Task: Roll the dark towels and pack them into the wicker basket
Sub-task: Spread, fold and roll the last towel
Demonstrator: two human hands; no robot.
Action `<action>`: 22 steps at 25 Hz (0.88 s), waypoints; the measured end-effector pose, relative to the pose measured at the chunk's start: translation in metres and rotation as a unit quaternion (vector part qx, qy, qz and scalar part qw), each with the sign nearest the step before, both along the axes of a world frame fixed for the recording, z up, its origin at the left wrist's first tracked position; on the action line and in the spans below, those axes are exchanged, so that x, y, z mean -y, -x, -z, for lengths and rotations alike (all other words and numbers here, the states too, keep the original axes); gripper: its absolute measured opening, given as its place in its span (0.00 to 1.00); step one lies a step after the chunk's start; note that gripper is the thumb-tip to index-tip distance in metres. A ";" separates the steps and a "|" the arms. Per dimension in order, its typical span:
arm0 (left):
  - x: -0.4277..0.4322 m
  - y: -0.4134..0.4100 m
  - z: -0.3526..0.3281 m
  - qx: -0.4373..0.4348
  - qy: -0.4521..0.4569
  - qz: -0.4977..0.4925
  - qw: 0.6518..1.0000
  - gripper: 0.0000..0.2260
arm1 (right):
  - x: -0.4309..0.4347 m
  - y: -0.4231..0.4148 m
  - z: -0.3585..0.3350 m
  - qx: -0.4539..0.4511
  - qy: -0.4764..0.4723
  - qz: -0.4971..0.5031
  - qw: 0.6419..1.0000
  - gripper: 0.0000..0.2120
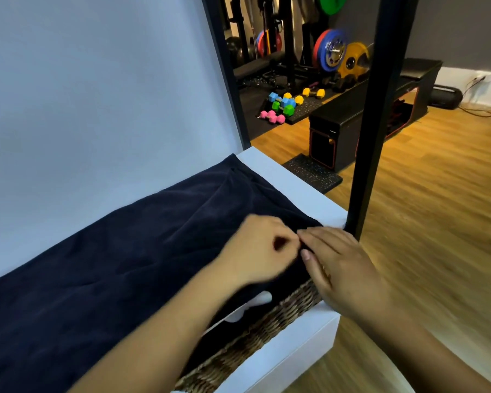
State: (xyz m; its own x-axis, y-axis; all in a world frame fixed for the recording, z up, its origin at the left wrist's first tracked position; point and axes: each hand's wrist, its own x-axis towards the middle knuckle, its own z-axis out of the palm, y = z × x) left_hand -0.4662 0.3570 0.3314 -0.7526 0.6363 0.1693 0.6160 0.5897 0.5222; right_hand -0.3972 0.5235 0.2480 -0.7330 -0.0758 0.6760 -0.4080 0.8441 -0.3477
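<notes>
The dark navy terry towel (119,251) lies spread flat on the white desk (295,188), long axis running away to the left from both hands. The woven wicker basket (267,327) sits w/ its rim just under the towel's near edge. Left hand (255,251) & right hand (338,265) meet at the right end; left grip pinching the cloth edge, right fingers flat, pressed together on it. Looks like the roll starts here, heading left. Both forearms reach in over the basket.
</notes>
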 end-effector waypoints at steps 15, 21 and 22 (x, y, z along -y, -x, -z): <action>-0.027 0.190 -0.057 0.040 0.411 -0.223 0.883 0.07 | 0.007 -0.006 0.018 0.018 0.013 0.052 0.998 0.18; -0.019 0.219 -0.099 -0.114 0.362 -0.279 0.882 0.03 | 0.004 -0.004 0.014 0.020 -0.014 0.043 0.999 0.17; -0.023 0.219 -0.093 -0.071 0.389 -0.272 0.877 0.04 | 0.003 -0.004 0.014 0.018 -0.020 0.037 0.999 0.17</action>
